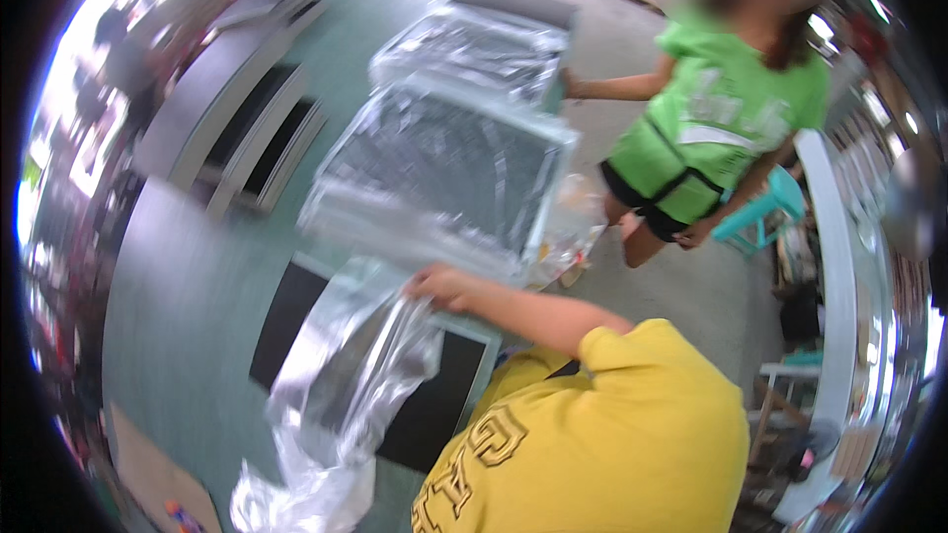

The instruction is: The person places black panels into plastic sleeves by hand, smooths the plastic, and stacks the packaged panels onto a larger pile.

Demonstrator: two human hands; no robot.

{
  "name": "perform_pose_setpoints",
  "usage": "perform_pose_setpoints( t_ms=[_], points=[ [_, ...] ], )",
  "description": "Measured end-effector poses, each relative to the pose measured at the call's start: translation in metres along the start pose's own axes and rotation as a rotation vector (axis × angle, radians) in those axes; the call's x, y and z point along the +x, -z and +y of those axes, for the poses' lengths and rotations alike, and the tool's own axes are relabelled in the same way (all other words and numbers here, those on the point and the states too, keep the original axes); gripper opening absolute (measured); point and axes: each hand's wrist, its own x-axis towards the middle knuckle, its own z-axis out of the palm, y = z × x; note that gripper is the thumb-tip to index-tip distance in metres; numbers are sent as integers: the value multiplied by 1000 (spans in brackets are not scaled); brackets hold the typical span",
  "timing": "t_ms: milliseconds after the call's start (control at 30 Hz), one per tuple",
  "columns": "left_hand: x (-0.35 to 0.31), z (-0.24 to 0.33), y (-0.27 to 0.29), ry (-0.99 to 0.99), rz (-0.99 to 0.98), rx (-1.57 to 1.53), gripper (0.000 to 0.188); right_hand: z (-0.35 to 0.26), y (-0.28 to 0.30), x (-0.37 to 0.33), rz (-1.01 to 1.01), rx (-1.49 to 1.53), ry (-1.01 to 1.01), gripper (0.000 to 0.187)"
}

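Observation:
My right hand (441, 287), reaching in from the yellow sleeve, is closed on the upper edge of a crumpled clear plastic bag (346, 375). The bag hangs down and to the left across a flat framed piece with dark panels (427, 405) on the green table (188, 296). Just beyond my hand lies a wide framed piece wrapped in clear plastic (434, 163), its pale rim showing through. A second plastic-wrapped piece (469, 49) lies farther back. My left hand is out of view.
A person in a green shirt (716, 109) stands at the far right, one hand by the farther wrapped piece. Grey box-like pieces with dark openings (242, 128) stand at the table's left. A turquoise stool (770, 207) is behind that person; a brown board (163, 474) lies lower left.

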Motion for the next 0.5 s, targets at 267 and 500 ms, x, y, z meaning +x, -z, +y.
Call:
perform_pose_setpoints(
  t_ms=[267, 500],
  points=[
    [-29, 131, 29, -945, 52, 152, 19, -25, -25, -33, -211, 171, -108, 22],
    [-139, 203, -107, -382, -1263, -172, 14, -50, -35, -61, -339, 210, 18, 14]
  ],
)
